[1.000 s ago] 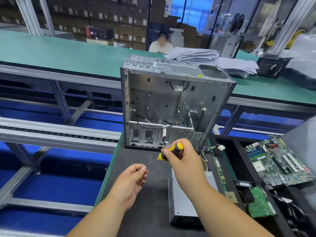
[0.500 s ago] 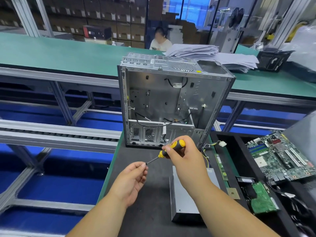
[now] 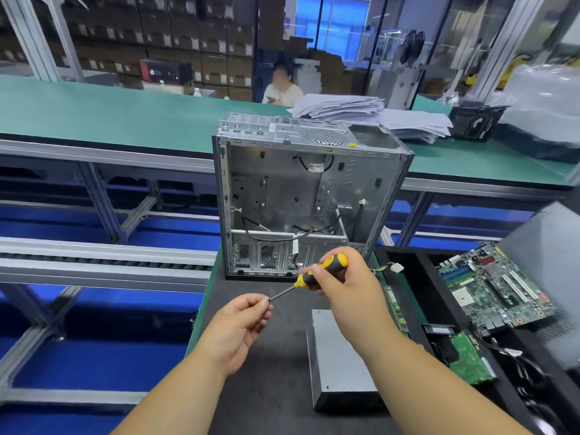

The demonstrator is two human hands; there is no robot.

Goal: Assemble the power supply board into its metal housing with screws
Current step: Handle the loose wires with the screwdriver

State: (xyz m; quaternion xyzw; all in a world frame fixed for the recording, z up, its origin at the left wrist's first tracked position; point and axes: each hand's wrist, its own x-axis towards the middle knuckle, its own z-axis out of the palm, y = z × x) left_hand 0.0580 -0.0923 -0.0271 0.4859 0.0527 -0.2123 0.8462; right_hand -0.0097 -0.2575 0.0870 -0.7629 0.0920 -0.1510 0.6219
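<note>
An open metal computer housing [image 3: 310, 196] stands upright on the dark mat [image 3: 270, 356], its open side facing me. My right hand [image 3: 348, 293] grips a yellow-and-black screwdriver [image 3: 317, 271] in front of the housing's lower edge. The tool's tip points down-left into my left hand [image 3: 241, 324], whose fingertips pinch something small at the tip; it is too small to make out. A grey metal power supply box [image 3: 339, 368] lies on the mat under my right forearm, its wires [image 3: 392, 267] trailing to the right.
A black tray [image 3: 417, 274] on the right holds a green motherboard [image 3: 496, 287] and a smaller green board [image 3: 467, 359]. Behind the housing runs a green bench [image 3: 125, 120] with stacked papers [image 3: 370, 114]. A roller conveyor [image 3: 103, 255] sits left. A person sits beyond the bench.
Both hands keep the same pose, screwdriver tip at the left fingertips. The view has shifted slightly, little else differs.
</note>
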